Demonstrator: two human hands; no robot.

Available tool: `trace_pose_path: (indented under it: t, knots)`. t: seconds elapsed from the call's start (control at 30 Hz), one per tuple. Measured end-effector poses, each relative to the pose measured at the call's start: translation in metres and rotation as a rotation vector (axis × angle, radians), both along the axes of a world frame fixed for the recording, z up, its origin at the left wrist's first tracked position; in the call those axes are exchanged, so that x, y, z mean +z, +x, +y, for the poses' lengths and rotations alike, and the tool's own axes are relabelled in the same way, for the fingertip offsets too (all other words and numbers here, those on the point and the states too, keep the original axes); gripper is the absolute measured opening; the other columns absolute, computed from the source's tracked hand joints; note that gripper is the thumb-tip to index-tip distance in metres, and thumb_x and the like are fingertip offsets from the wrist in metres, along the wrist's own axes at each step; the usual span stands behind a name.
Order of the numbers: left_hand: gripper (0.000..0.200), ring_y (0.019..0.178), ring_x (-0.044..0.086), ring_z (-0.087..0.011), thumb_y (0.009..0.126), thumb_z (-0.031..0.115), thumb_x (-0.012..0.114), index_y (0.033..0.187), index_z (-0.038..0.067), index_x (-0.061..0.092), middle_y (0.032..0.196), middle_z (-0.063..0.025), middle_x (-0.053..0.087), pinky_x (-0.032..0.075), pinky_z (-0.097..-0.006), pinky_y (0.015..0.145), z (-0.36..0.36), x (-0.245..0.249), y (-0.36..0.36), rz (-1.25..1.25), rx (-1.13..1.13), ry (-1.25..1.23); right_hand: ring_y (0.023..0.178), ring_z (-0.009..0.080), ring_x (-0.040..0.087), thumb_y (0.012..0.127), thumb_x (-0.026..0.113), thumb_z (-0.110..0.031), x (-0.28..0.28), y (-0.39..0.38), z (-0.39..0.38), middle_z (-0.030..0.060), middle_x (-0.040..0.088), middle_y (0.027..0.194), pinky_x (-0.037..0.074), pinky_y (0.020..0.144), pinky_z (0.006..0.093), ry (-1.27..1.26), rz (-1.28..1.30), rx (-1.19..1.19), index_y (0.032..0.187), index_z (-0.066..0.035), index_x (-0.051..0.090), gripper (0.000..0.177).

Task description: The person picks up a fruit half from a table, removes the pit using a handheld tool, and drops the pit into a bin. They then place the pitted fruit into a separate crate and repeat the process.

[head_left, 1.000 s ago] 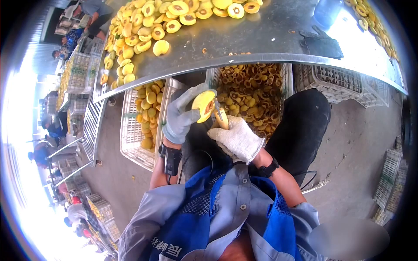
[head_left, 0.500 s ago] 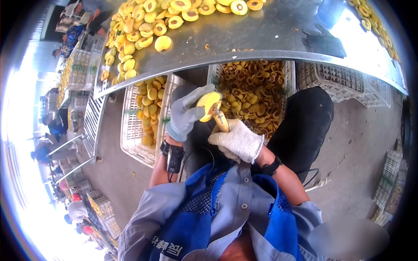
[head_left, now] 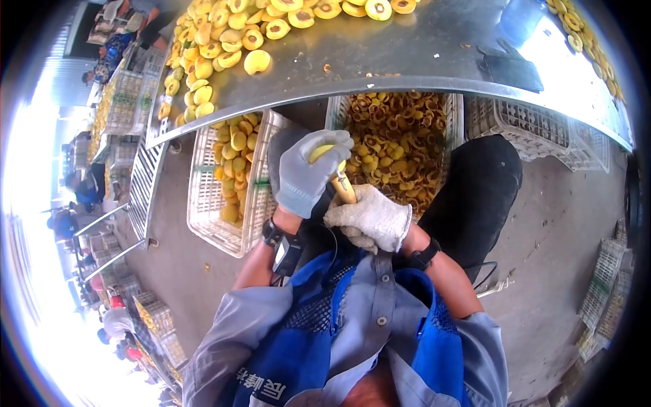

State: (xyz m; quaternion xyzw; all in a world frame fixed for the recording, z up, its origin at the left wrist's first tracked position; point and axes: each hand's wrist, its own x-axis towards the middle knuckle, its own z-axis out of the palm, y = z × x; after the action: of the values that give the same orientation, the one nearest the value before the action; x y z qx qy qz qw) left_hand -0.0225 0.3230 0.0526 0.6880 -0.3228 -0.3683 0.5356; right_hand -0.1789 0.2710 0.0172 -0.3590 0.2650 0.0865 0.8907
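My left hand (head_left: 303, 175), in a grey glove, is wrapped around a yellow peach half (head_left: 319, 153). Only a strip of the fruit shows between the fingers. In a white knitted glove, my right hand (head_left: 374, 218) grips a pitting knife (head_left: 344, 189) by its wooden handle. Its metal end points up at the peach half, and the tip is hidden by the left hand. Both hands are close together above my lap, short of the table edge.
Peach halves (head_left: 257, 62) are heaped on the metal table (head_left: 380, 57) ahead. Beneath it stand a white crate (head_left: 224, 234) of peach halves and another crate (head_left: 334, 112) of brownish pieces. A dark cloth-like item (head_left: 513, 70) lies on the table. Other people sit far left.
My left hand has turned and closed over the peach half, hiding the cut face that showed before. My right hand and the pitting knife have barely moved.
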Motion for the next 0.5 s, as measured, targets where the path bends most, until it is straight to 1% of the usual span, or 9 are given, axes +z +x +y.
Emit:
trace_pose_path:
  t: [0.07, 0.1, 0.17, 0.3, 0.4, 0.47, 0.5]
  knots:
    - [0.025, 0.103, 0.074, -0.0194, 0.095, 0.000, 0.068, 0.118, -0.008, 0.070, 0.113, -0.0145, 0.076, 0.060, -0.0294, 0.092, 0.002, 0.000, -0.002, 0.048, -0.013, -0.034, 0.039, 0.0080, 0.044, 0.093, 0.075, -0.019, 0.006, -0.004, -0.004, -0.0019, 0.051, 0.058, 0.033, 0.034, 0.0255, 0.048, 0.006, 0.031, 0.089, -0.005, 0.063, 0.018]
    - [0.024, 0.104, 0.074, -0.0197, 0.095, 0.001, 0.068, 0.118, -0.008, 0.070, 0.113, -0.0145, 0.076, 0.059, -0.0296, 0.092, 0.003, 0.000, -0.003, 0.072, -0.018, -0.051, 0.039, 0.0080, 0.044, 0.093, 0.075, -0.018, 0.009, -0.004, -0.006, -0.0020, 0.050, 0.058, 0.032, 0.034, 0.0255, -0.016, 0.028, 0.034, 0.089, -0.005, 0.063, 0.018]
    - [0.024, 0.103, 0.074, -0.0202, 0.095, 0.002, 0.069, 0.118, -0.008, 0.070, 0.113, -0.0151, 0.076, 0.059, -0.0296, 0.092, 0.005, -0.005, 0.006, 0.014, -0.133, -0.018, 0.039, 0.0078, 0.044, 0.093, 0.074, -0.017, 0.015, -0.001, -0.005, -0.0022, 0.050, 0.057, 0.032, 0.034, 0.0255, -0.145, 0.069, 0.053, 0.088, -0.005, 0.063, 0.016]
    - [0.025, 0.099, 0.075, -0.0204, 0.096, 0.004, 0.070, 0.118, -0.008, 0.070, 0.112, -0.0155, 0.076, 0.060, -0.0289, 0.088, 0.003, -0.005, 0.025, -0.016, -0.327, 0.064, 0.040, 0.0078, 0.044, 0.092, 0.074, -0.016, 0.008, 0.000, -0.001, -0.0022, 0.051, 0.057, 0.032, 0.035, 0.0251, -0.127, 0.079, 0.078, 0.088, -0.005, 0.064, 0.015]
    - [0.024, 0.097, 0.075, -0.0196, 0.096, 0.004, 0.071, 0.118, -0.008, 0.070, 0.112, -0.0148, 0.076, 0.060, -0.0278, 0.085, 0.007, -0.006, 0.016, 0.084, -0.186, 0.064, 0.041, 0.0080, 0.045, 0.091, 0.075, -0.017, 0.002, 0.000, 0.001, -0.0021, 0.051, 0.058, 0.032, 0.036, 0.0249, -0.054, 0.049, 0.086, 0.087, -0.006, 0.064, 0.016]
    - [0.023, 0.096, 0.075, -0.0182, 0.096, 0.004, 0.070, 0.116, -0.007, 0.071, 0.111, -0.0140, 0.077, 0.060, -0.0269, 0.083, 0.011, -0.011, 0.005, 0.113, -0.068, -0.023, 0.041, 0.0082, 0.045, 0.091, 0.075, -0.017, 0.000, -0.002, -0.003, -0.0020, 0.052, 0.058, 0.032, 0.036, 0.0252, 0.014, 0.022, 0.093, 0.086, -0.006, 0.064, 0.016]
    - [0.022, 0.096, 0.075, -0.0175, 0.097, 0.004, 0.070, 0.115, -0.007, 0.072, 0.110, -0.0136, 0.077, 0.060, -0.0264, 0.082, 0.014, -0.013, 0.001, 0.130, -0.010, -0.064, 0.041, 0.0084, 0.045, 0.091, 0.075, -0.017, 0.001, -0.001, -0.002, -0.0020, 0.052, 0.058, 0.032, 0.036, 0.0254, -0.056, 0.054, 0.098, 0.085, -0.006, 0.064, 0.016]
